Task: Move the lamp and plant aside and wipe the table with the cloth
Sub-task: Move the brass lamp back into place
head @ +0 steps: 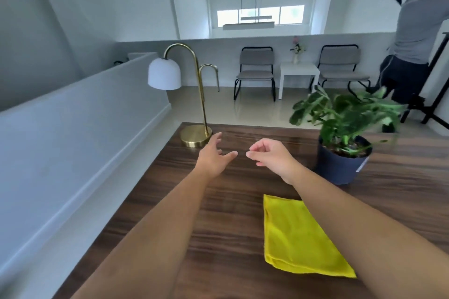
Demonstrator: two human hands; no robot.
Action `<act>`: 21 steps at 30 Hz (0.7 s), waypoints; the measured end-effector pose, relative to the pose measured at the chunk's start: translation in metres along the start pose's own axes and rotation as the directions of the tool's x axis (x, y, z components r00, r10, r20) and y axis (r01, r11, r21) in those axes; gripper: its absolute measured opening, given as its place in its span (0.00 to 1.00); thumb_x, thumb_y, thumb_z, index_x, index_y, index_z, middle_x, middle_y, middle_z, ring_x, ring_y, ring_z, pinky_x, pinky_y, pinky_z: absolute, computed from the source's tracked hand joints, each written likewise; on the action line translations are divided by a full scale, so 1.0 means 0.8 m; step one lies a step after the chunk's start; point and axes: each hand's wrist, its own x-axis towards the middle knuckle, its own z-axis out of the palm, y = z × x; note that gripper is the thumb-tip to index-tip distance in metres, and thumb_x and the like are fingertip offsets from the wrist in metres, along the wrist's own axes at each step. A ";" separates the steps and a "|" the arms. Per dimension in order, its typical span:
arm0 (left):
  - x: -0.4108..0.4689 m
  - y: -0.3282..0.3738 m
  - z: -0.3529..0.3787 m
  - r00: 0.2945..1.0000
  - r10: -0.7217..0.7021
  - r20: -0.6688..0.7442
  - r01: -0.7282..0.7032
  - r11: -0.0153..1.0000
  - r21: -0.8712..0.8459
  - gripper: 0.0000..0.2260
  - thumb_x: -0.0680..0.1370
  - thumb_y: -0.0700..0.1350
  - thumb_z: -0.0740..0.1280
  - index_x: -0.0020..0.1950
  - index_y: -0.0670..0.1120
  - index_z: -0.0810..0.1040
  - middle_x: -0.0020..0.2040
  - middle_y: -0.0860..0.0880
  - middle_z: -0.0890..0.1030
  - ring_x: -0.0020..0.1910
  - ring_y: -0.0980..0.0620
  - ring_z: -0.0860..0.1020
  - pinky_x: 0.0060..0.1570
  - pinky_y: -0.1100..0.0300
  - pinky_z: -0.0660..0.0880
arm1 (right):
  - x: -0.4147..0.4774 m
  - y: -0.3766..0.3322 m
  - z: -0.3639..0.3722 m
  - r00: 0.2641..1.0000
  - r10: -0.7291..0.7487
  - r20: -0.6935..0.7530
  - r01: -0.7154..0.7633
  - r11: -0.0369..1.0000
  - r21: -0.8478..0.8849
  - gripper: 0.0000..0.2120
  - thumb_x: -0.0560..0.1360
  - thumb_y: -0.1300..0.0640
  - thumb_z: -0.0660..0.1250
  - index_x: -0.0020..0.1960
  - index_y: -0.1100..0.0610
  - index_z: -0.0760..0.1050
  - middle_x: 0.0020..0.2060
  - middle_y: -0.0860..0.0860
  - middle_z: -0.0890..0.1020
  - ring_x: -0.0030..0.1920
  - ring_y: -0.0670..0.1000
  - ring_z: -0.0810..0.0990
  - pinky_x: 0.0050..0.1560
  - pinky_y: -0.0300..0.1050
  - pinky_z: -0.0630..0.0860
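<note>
Two empty hands above the worktop

Left hand [213,154] hovered spread open beside the brass lamp [194,94]; right hand [271,154] hung loosely curled, gripping nothing. The potted plant [342,133] stood right, folded yellow cloth [298,235] nearer on the worktop [218,226].

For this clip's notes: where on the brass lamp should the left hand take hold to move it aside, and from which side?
Probably low on the lamp's thin upright stem, just above the round base, coming from the near right where the open left hand already reaches. The stem is slim enough for fingers to wrap, and the white shade hangs off to the left, so a low grip should limit tipping.
</note>
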 end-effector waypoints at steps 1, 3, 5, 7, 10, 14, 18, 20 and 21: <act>0.010 -0.006 -0.016 1.000 -0.009 -0.012 0.010 1.000 0.011 0.35 0.73 0.48 0.72 0.76 0.49 0.59 0.74 0.48 0.67 0.69 0.47 0.71 0.68 0.51 0.70 | 0.013 -0.008 0.010 1.000 -0.003 0.007 0.003 1.000 -0.001 0.09 0.71 0.57 0.73 0.49 0.57 0.78 0.40 0.50 0.77 0.44 0.49 0.79 0.53 0.50 0.80; 0.039 -0.023 -0.052 0.999 -0.027 -0.040 0.029 0.998 0.046 0.36 0.72 0.49 0.73 0.76 0.48 0.60 0.73 0.47 0.68 0.69 0.46 0.71 0.70 0.52 0.67 | 0.047 -0.028 0.034 0.999 -0.015 0.035 0.016 0.999 -0.029 0.11 0.72 0.56 0.72 0.54 0.55 0.77 0.49 0.50 0.79 0.51 0.49 0.79 0.57 0.49 0.79; 0.075 -0.041 -0.081 0.998 -0.030 -0.052 0.036 0.992 0.119 0.37 0.71 0.49 0.74 0.75 0.48 0.60 0.72 0.46 0.70 0.69 0.46 0.70 0.70 0.49 0.67 | 0.083 -0.048 0.053 0.998 -0.036 0.055 0.039 0.998 -0.059 0.15 0.74 0.56 0.70 0.60 0.54 0.75 0.56 0.50 0.78 0.56 0.50 0.78 0.60 0.47 0.77; 0.108 -0.058 -0.103 0.999 -0.023 -0.040 0.031 0.979 0.201 0.38 0.70 0.50 0.75 0.75 0.48 0.60 0.71 0.45 0.70 0.69 0.45 0.70 0.69 0.48 0.68 | 0.120 -0.064 0.067 0.997 -0.057 0.043 0.059 0.996 -0.060 0.18 0.74 0.58 0.68 0.64 0.55 0.73 0.59 0.50 0.77 0.59 0.49 0.77 0.61 0.47 0.75; 0.157 -0.084 -0.121 1.000 -0.021 0.008 0.018 0.955 0.296 0.42 0.68 0.52 0.76 0.75 0.47 0.58 0.72 0.44 0.69 0.69 0.44 0.70 0.69 0.49 0.68 | 0.174 -0.074 0.086 0.998 -0.068 -0.001 0.068 0.997 -0.041 0.21 0.74 0.58 0.69 0.67 0.54 0.72 0.61 0.51 0.77 0.60 0.50 0.76 0.63 0.48 0.75; 0.210 -0.107 -0.120 0.992 -0.084 0.095 0.039 0.916 0.400 0.50 0.64 0.60 0.76 0.77 0.48 0.53 0.75 0.43 0.62 0.73 0.43 0.64 0.72 0.47 0.64 | 0.220 -0.072 0.108 0.998 -0.067 0.004 0.067 0.997 -0.026 0.26 0.73 0.56 0.71 0.69 0.54 0.69 0.64 0.53 0.76 0.62 0.51 0.75 0.65 0.51 0.73; 0.242 -0.127 -0.100 0.985 -0.109 0.135 0.025 0.859 0.511 0.56 0.58 0.67 0.75 0.77 0.49 0.52 0.77 0.44 0.60 0.75 0.43 0.61 0.71 0.42 0.63 | 0.240 -0.069 0.134 0.995 -0.100 0.024 0.101 0.993 -0.066 0.21 0.75 0.57 0.69 0.66 0.55 0.71 0.60 0.52 0.78 0.60 0.51 0.77 0.64 0.52 0.75; 0.249 -0.135 -0.091 0.987 -0.098 0.127 0.012 0.837 0.547 0.56 0.58 0.67 0.74 0.77 0.49 0.51 0.77 0.44 0.60 0.75 0.43 0.60 0.72 0.42 0.62 | 0.245 -0.068 0.148 0.992 -0.124 -0.011 0.123 0.991 -0.053 0.15 0.76 0.58 0.67 0.62 0.55 0.73 0.54 0.50 0.79 0.57 0.51 0.79 0.60 0.52 0.77; 0.250 -0.137 -0.088 0.989 -0.094 0.115 0.015 0.836 0.549 0.56 0.58 0.67 0.75 0.77 0.49 0.51 0.77 0.43 0.60 0.75 0.42 0.60 0.72 0.43 0.62 | 0.247 -0.069 0.152 0.991 -0.132 -0.034 0.130 0.990 -0.054 0.13 0.76 0.59 0.66 0.61 0.56 0.73 0.53 0.51 0.79 0.56 0.51 0.79 0.59 0.52 0.78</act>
